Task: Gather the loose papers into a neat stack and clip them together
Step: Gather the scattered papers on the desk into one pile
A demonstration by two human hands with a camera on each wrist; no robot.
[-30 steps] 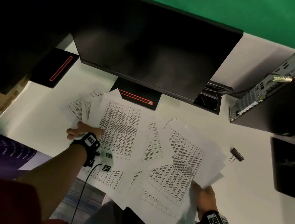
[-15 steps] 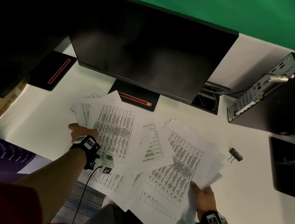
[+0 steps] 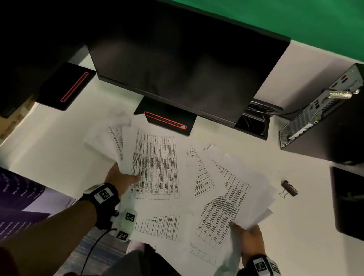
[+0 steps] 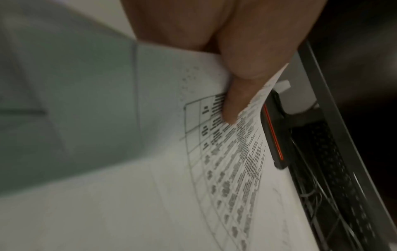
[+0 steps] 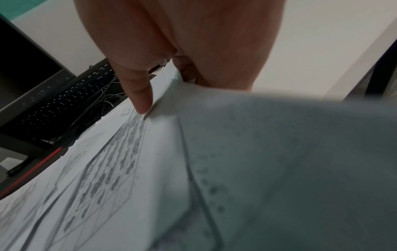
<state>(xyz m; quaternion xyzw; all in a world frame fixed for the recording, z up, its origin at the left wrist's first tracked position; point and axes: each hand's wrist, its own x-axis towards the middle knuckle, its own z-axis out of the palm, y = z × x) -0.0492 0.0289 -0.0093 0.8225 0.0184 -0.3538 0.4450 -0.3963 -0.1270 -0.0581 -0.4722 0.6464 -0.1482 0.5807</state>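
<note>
Loosely fanned, the white printed paper sheets (image 3: 159,165) cover the white desk (image 3: 55,140) before the black monitor (image 3: 183,65). Left hand (image 3: 121,179) pinches their left edge, right hand (image 3: 249,239) their right; a black binder clip (image 3: 289,189) lies just beside.

Desk: I see a white desk (image 3: 57,155) | papers (image 3: 158,160) fanned loose across its middle, some overhanging the near edge | binder clip (image 3: 289,189) just right of them, apart | monitor base (image 3: 167,119) behind the sheets, touching | second black base (image 3: 66,87) far left | computer tower (image 3: 353,118) far right | dark slab (image 3: 359,206) at right edge.
</note>
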